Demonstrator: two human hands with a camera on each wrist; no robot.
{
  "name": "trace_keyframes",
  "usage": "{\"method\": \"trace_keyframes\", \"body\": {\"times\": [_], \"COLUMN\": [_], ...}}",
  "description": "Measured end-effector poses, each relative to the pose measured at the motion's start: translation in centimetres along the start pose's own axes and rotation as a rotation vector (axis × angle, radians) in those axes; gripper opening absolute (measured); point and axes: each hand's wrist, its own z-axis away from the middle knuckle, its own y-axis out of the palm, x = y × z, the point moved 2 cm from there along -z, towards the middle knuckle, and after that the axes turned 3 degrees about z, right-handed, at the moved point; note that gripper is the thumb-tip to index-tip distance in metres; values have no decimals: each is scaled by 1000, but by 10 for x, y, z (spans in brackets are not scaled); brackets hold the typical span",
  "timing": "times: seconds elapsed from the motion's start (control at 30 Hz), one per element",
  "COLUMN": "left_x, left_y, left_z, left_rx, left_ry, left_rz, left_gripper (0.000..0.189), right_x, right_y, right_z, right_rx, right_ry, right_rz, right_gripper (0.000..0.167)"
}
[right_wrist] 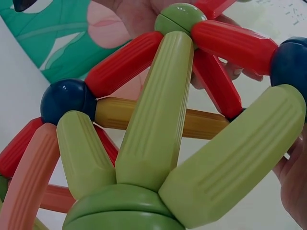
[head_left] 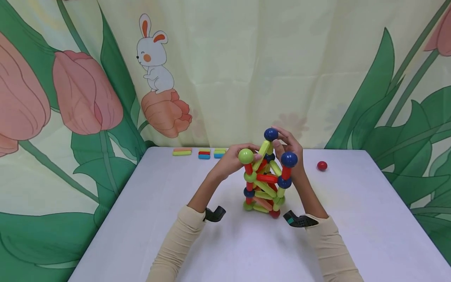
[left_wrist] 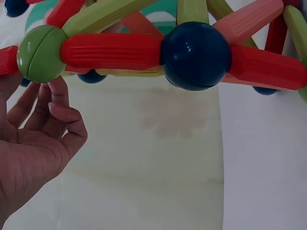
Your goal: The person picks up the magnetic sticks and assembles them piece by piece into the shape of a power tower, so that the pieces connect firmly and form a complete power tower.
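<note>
A tower of magnetic rods and balls (head_left: 267, 179) stands on the table between both hands. My left hand (head_left: 232, 159) reaches in behind the green ball (head_left: 246, 156), its fingertips pinching a slanting yellow-green rod (head_left: 262, 149). In the left wrist view, the lower fingers of the left hand (left_wrist: 43, 139) curl loosely beside another green ball (left_wrist: 41, 53); the pinching tips are out of frame. On the tower's right, my right hand (head_left: 291, 147) holds the top blue ball (head_left: 271, 134) with its thumb and fingers. The right wrist view shows this hand (right_wrist: 295, 184) only partly, behind the rods.
A red ball (head_left: 322, 166) lies alone on the table, right of the tower. Several short rods (head_left: 182, 152) lie in small groups along the far left edge. Behind the white table (head_left: 169, 211) hangs a printed curtain (head_left: 225, 78).
</note>
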Motion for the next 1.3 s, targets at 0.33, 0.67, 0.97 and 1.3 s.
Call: {"method": "trace_keyframes", "body": {"times": [0.33,0.67,0.97,1.3], "left_x": [11,54,128,184], "left_y": [-5,-29,-96,-163], "left_z": [-2,11,38,88], "left_rx": [-55,-122,-543,-863], "left_ry": [-44,-133,-464,-450], "left_rz": [32,-34,-223,-441], "left_gripper": [26,24,28,20], "right_x": [-9,-12,-2,0], "right_y": [-12,-25,-23,-13], "right_z": [10,53,73,83], "right_rx": [-24,-22,5,21], "right_ry": [87,86,-145,-132], "right_rz": [55,14,15,176], "right_gripper": [34,38,53,58]}}
